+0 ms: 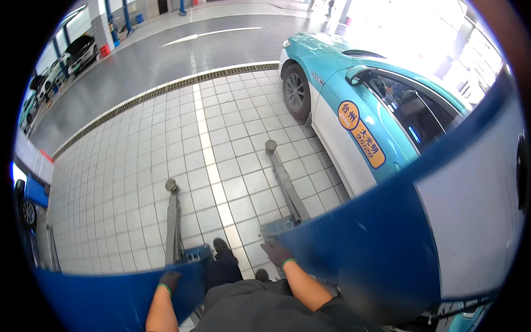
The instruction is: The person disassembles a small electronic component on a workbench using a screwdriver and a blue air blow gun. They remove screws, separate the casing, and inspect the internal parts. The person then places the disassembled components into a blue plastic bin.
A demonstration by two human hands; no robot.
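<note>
My left hand (170, 281), in a dark glove with a green cuff, is in front of the left blue post (110, 299). Its fingers are small and dark, so their hold is unclear. My right hand (276, 253), gloved alike, reaches out beside the right blue post (365, 249) with fingers extended and nothing visible in them. Whether either hand touches a post I cannot tell. From the foot of each post a grey lift arm runs over the floor: the left lift arm (173, 221) and the right lift arm (286, 185), each tipped with a round pad.
A teal and white car (337, 110) with an orange door sticker stands at the right. White floor tiles (127, 193) carry a pale stripe (207, 149). Beyond a drain grate (182, 84) lies a grey lane with a white arrow (193, 37). Several cars line the far left.
</note>
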